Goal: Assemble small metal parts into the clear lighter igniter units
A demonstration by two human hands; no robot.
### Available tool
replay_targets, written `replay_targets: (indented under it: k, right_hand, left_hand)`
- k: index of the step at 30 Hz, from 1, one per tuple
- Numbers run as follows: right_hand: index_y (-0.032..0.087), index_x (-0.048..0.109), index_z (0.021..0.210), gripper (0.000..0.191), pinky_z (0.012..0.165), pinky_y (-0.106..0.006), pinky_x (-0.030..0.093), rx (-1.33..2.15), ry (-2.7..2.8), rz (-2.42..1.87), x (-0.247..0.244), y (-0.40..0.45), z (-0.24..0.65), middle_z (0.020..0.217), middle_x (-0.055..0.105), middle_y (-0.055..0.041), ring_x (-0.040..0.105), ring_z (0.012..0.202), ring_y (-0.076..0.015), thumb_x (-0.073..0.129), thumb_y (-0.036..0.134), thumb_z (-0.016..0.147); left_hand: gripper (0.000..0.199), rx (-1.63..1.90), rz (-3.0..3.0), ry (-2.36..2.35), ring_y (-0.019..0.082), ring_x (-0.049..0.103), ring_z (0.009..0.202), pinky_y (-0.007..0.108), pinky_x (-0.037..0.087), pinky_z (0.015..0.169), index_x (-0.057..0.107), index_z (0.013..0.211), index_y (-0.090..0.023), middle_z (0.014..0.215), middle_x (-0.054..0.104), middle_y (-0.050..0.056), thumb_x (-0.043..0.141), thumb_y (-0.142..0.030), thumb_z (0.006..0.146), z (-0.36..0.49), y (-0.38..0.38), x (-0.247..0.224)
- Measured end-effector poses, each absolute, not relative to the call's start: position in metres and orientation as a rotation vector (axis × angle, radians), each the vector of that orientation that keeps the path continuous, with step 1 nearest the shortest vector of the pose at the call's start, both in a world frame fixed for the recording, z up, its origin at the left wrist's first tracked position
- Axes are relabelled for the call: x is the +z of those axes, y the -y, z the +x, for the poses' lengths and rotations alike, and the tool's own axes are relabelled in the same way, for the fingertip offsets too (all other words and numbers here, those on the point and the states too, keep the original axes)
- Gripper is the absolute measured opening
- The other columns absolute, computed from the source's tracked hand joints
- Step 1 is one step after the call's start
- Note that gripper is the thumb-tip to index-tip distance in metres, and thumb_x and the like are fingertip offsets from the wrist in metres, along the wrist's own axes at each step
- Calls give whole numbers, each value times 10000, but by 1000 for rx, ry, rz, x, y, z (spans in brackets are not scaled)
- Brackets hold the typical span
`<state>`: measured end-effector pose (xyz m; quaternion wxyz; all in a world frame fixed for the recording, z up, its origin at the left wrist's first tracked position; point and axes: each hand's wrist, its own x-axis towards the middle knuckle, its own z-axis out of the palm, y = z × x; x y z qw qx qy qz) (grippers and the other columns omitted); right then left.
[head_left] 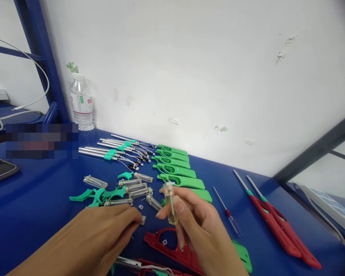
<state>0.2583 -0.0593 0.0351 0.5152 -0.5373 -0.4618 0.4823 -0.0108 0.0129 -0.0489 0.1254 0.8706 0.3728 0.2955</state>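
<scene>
My right hand [195, 218] pinches a clear lighter fuel tank [170, 203] upright between thumb and fingers, above the table. Yellowish liquid shows inside its lower part. My left hand [112, 226] is low over the table, its fingers pressed together; a small clear piece [143, 220] shows at the fingertips, mostly hidden. Several more fuel tanks [135, 187] lie beyond the left hand, beside teal triggers [97, 196]. Below the right hand lies a red lighter shell half [161, 245], and nearer me a metal lighter tube [128, 262] with a white wire.
Green shell halves [175, 171] line up toward the wall, next to metal tubes with wires [115, 147]. A screwdriver [231, 220] and two red lighters [278, 222] lie at right. A water bottle [82, 103] stands back left; a phone [0, 170] lies at the left edge.
</scene>
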Motion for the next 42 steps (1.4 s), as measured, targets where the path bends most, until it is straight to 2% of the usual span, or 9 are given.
replay_targets:
  k: [5, 10, 14, 18, 21, 29, 35, 39, 42]
  right_hand:
    - [291, 1044, 1243, 615, 690, -275, 553, 1162, 1098, -1295, 43, 59, 255, 1016, 879, -23, 494, 639, -88, 1023, 859, 1009]
    - [298, 988, 1030, 270, 682, -255, 512, 1019, 1169, -1389, 43, 59, 253, 961, 868, 7, 675, 785, -161, 1071, 533, 928]
    - [354, 966, 1086, 84, 728, -289, 546, 785, 1342, -1429, 26, 58, 250, 1023, 939, 30, 821, 872, -206, 930, 411, 1037]
    - [417, 939, 1163, 165, 805, -318, 586, 433, 1594, -1404, 3, 54, 250, 1092, 977, 79, 897, 971, -231, 822, 304, 1137]
    - [411, 941, 1200, 227, 764, -314, 611, 271, 1712, -1372, -4, 52, 253, 1110, 983, 66, 912, 934, -232, 815, 231, 1144]
    - [404, 952, 1201, 240, 736, -308, 620, 207, 1748, -1339, -1, 50, 256, 1136, 989, 66, 900, 898, -213, 824, 206, 1160]
    - [406, 996, 1284, 253, 964, -369, 713, 205, 1757, -1301, -4, 50, 256, 1124, 980, 17, 904, 955, -248, 800, 252, 1236]
    - [401, 980, 1361, 297, 900, -351, 680, 165, 1807, -1292, -6, 50, 258, 1122, 950, 4, 897, 998, -246, 701, 309, 1318]
    - [401, 959, 1426, 361, 851, -316, 667, 101, 1852, -1268, -5, 49, 261, 1122, 916, -4, 893, 1003, -226, 616, 312, 1360]
  left_hand:
    - [290, 1155, 2440, -878, 146, 884, 754, 173, 614, 741, 907, 1127, -386, 986, 953, -87, 666, -226, 1144, 12, -12, -21]
    - [204, 1264, 2154, -1038, 107, 680, 524, 172, 477, 503, 941, 1008, -365, 845, 905, -89, 805, -423, 1150, 13, -11, -3]
    - [244, 1164, 2000, -1085, 128, 614, 532, 175, 471, 485, 937, 1073, -359, 772, 838, -81, 848, -562, 1174, 2, -16, -3]
    - [304, 1141, 1944, -1053, 160, 592, 550, 214, 457, 483, 903, 1179, -343, 717, 751, -71, 859, -644, 1169, 2, -17, -4]
    - [386, 1102, 1911, -1080, 184, 681, 646, 240, 481, 535, 860, 1134, -331, 818, 800, -38, 781, -702, 1201, 7, -14, -3]
    - [443, 1061, 1939, -1077, 208, 730, 703, 270, 512, 580, 807, 1093, -324, 822, 781, -35, 747, -742, 1229, 9, -10, 1]
    - [344, 1126, 2089, -1170, 162, 676, 635, 272, 460, 578, 812, 1038, -339, 808, 777, -68, 683, -556, 1272, 13, 2, 15]
    - [230, 1287, 2290, -1015, 147, 762, 697, 205, 609, 716, 803, 1051, -343, 907, 859, -81, 692, -343, 1253, 10, -1, 14]
    - [235, 1247, 2454, -943, 149, 886, 877, 154, 684, 902, 828, 1148, -370, 1055, 929, -76, 653, -246, 1244, 0, -3, 5]
